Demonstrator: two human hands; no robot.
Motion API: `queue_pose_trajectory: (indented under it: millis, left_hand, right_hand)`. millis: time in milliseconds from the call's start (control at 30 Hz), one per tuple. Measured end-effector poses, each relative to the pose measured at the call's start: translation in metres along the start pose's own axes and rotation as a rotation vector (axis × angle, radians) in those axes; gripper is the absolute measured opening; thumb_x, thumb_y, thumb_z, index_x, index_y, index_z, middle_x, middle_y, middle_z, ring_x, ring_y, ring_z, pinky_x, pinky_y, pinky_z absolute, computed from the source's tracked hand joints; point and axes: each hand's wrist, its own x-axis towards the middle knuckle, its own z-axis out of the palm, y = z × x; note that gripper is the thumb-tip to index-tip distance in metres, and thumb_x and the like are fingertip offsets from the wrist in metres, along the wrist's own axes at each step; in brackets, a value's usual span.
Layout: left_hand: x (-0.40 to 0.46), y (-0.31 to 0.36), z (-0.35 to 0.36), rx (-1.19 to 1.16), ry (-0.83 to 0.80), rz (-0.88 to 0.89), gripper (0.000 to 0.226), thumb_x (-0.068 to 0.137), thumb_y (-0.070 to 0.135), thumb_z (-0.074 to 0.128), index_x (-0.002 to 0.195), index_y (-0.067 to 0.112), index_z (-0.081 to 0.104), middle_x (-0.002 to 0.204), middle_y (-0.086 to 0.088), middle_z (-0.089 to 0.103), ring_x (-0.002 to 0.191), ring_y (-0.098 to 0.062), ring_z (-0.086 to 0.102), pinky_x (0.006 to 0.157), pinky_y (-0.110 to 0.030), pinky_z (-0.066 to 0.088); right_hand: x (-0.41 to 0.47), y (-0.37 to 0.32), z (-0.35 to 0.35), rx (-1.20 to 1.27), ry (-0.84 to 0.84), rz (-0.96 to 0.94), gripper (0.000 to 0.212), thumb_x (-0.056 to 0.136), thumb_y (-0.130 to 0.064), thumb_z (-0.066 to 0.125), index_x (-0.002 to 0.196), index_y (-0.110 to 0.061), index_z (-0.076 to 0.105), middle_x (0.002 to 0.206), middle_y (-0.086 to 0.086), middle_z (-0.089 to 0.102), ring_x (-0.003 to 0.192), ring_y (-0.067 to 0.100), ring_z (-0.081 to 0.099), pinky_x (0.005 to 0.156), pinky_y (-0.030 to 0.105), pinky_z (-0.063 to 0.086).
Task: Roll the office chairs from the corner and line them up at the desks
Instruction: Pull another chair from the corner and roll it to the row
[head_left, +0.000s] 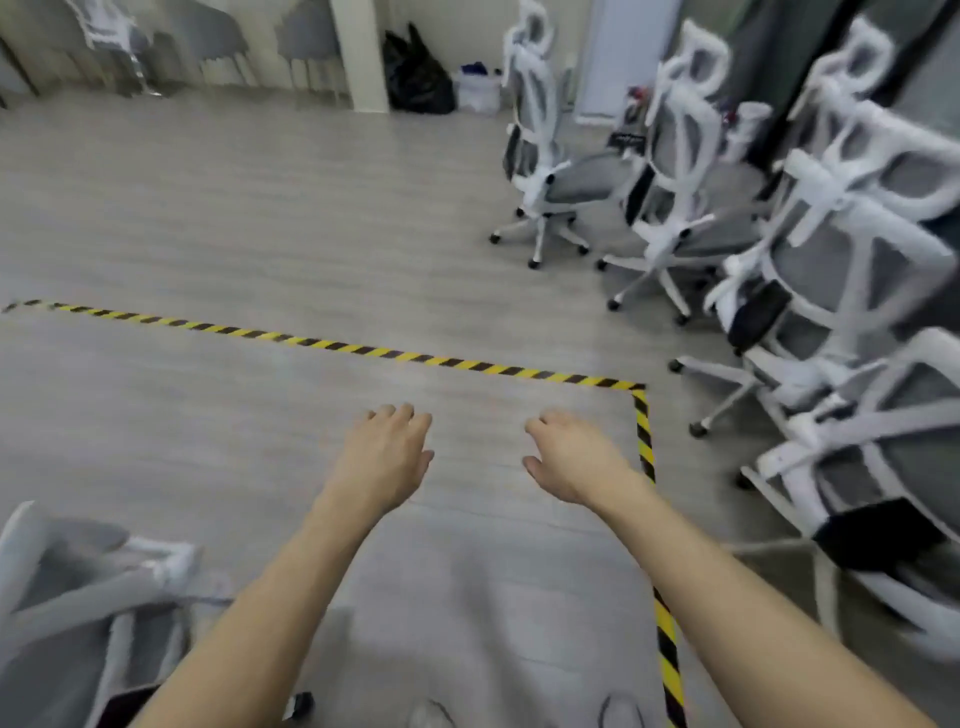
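The fingers (400, 415) of the left hand (387, 457) are loosely curled downward and hold nothing; those of the right hand (566, 457) hang the same way, relaxed and a little apart, thumb out to the side, gripping nothing. Both hands hover palm-down over the grey floor (260, 218), side by side and well apart from any chair, with bare forearms stretching back toward the lower edge of the view.

A strip of yellow-and-black hazard tape (363, 351) runs across the floor ahead of the hands and turns a corner just right of the right hand, then runs back under the right forearm.

The office chairs (670, 171), white-framed with grey mesh backs and seats, stand crowded together along the right side, outside the taped line; the picture is blurred there, so there seem to be about five. Another chair (78, 587) of the same make sits at the lower left, just beside the left forearm.

At the far wall a black bag (418, 73) lies on the floor beside a white pillar (358, 52).
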Motion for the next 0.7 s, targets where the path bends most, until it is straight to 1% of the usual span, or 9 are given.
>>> queue_pose_trajectory:
  millis: [100, 167, 267, 367, 467, 533, 600, 633, 700]
  left_hand:
    - [0.061, 0.107, -0.018, 0.005, 0.017, 0.244, 0.037, 0.106, 0.047, 0.064, 0.129, 0.019, 0.064, 0.118, -0.006, 0.067, 0.111, -0.033, 0.068, 0.094, -0.046, 0.052]
    - [0.092, 0.178, -0.027, 0.019, 0.038, 0.353, 0.038, 0.105, 0.048, 0.066, 0.129, 0.018, 0.066, 0.117, -0.006, 0.068, 0.109, -0.034, 0.069, 0.092, -0.045, 0.053]
    - [0.127, 0.285, -0.038, 0.001, 0.058, 0.486, 0.039, 0.104, 0.049, 0.067, 0.128, 0.019, 0.067, 0.118, -0.005, 0.070, 0.110, -0.033, 0.070, 0.092, -0.046, 0.054]
    - [0.152, 0.385, -0.046, -0.013, 0.060, 0.607, 0.038, 0.107, 0.050, 0.062, 0.131, 0.021, 0.065, 0.122, -0.002, 0.069, 0.115, -0.029, 0.069, 0.095, -0.043, 0.053]
    - [0.174, 0.465, -0.058, -0.034, 0.074, 0.700, 0.038, 0.107, 0.052, 0.060, 0.130, 0.022, 0.064, 0.121, -0.001, 0.069, 0.114, -0.028, 0.069, 0.095, -0.043, 0.054]
    - [0.193, 0.507, -0.069, -0.058, 0.102, 0.744, 0.038, 0.106, 0.054, 0.061, 0.125, 0.021, 0.066, 0.113, -0.001, 0.069, 0.108, -0.030, 0.070, 0.092, -0.044, 0.054]
    - [0.217, 0.543, -0.084, -0.100, 0.192, 0.790, 0.041, 0.104, 0.057, 0.060, 0.118, 0.019, 0.068, 0.105, -0.002, 0.069, 0.102, -0.032, 0.070, 0.087, -0.046, 0.055]
    - [0.229, 0.560, -0.092, -0.135, 0.246, 0.816, 0.042, 0.103, 0.058, 0.060, 0.115, 0.018, 0.068, 0.105, -0.003, 0.069, 0.102, -0.033, 0.070, 0.087, -0.046, 0.054]
    - [0.257, 0.594, -0.112, -0.207, 0.342, 0.862, 0.046, 0.105, 0.059, 0.056, 0.120, 0.018, 0.069, 0.116, -0.005, 0.071, 0.115, -0.033, 0.067, 0.097, -0.047, 0.052]
  right_hand:
    - [-0.070, 0.105, 0.007, 0.017, 0.012, 0.220, 0.037, 0.107, -0.042, 0.056, 0.131, -0.015, 0.060, 0.126, 0.008, 0.064, 0.116, 0.033, 0.064, 0.086, 0.042, 0.049]
    - [-0.117, 0.166, 0.011, 0.041, 0.016, 0.349, 0.033, 0.106, -0.040, 0.055, 0.125, -0.014, 0.059, 0.122, 0.009, 0.064, 0.113, 0.034, 0.064, 0.083, 0.043, 0.049]
    - [-0.182, 0.250, 0.018, 0.063, 0.011, 0.493, 0.030, 0.104, -0.037, 0.054, 0.121, -0.013, 0.059, 0.120, 0.010, 0.065, 0.113, 0.035, 0.064, 0.086, 0.044, 0.051]
    - [-0.239, 0.323, 0.029, 0.078, 0.035, 0.621, 0.032, 0.105, -0.038, 0.054, 0.123, -0.014, 0.062, 0.120, 0.009, 0.065, 0.112, 0.033, 0.064, 0.087, 0.043, 0.053]
    - [-0.286, 0.382, 0.031, 0.109, 0.118, 0.730, 0.032, 0.105, -0.042, 0.057, 0.122, -0.016, 0.063, 0.119, 0.007, 0.065, 0.113, 0.031, 0.065, 0.086, 0.044, 0.053]
    - [-0.308, 0.417, 0.028, 0.114, 0.218, 0.795, 0.031, 0.105, -0.044, 0.058, 0.116, -0.016, 0.064, 0.114, 0.007, 0.067, 0.109, 0.031, 0.066, 0.086, 0.044, 0.056]
    - [-0.325, 0.451, 0.021, 0.091, 0.400, 0.855, 0.030, 0.104, -0.042, 0.063, 0.111, -0.013, 0.067, 0.107, 0.007, 0.068, 0.102, 0.031, 0.066, 0.083, 0.045, 0.057]
    - [-0.332, 0.468, 0.018, 0.077, 0.506, 0.884, 0.031, 0.103, -0.040, 0.066, 0.111, -0.011, 0.069, 0.106, 0.007, 0.068, 0.100, 0.031, 0.066, 0.082, 0.045, 0.057]
    - [-0.340, 0.501, 0.007, 0.031, 0.669, 0.922, 0.033, 0.103, -0.039, 0.068, 0.115, -0.009, 0.070, 0.108, 0.008, 0.067, 0.103, 0.028, 0.063, 0.086, 0.044, 0.056]
